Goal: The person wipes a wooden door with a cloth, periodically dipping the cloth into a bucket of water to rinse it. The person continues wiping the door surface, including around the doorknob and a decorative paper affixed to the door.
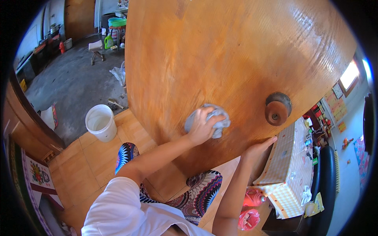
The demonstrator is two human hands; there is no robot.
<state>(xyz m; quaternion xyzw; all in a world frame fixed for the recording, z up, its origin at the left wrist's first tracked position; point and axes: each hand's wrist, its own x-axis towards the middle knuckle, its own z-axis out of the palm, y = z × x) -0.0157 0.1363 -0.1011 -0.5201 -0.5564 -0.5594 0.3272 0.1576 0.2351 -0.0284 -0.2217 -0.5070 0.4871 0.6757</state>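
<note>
A brown wooden door [189, 65] with a glossy grain fills the middle of the view. My left hand [203, 125] presses a crumpled grey cloth [220, 116] against its surface, fingers bent over the fabric. Some blur shows around the cloth. My right hand [258, 147] lies along the door's edge, fingers straight and close together. Whether it grips the edge or only braces it cannot be told. Between the cloth and that edge is a round, dark brown door knob [276, 110].
On the tiled floor [88, 171] at left stands a white plastic bucket [104, 129]. A table with a checked cloth [274, 174] is at right, beside a red thermos [252, 197] and a red-lined bin [248, 219]. A small stool [96, 48] stands in the room beyond.
</note>
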